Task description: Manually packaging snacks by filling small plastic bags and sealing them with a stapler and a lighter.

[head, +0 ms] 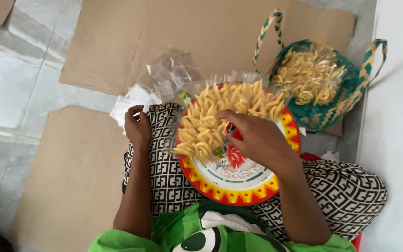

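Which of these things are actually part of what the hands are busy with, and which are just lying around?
In use:
- right hand on the yellow curled snacks
- patterned round plate holding them
- left hand at a clear bag
- stack of small clear bags
- woven basket of more snacks

Lying about:
- cardboard sheets
- tiled floor

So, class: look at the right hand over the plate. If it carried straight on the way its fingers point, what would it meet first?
The right hand points left across the plate, fingertips low. It would probably meet the heap of yellow curled snacks first, which the fingertips seem almost to touch; depth is hard to judge from above.
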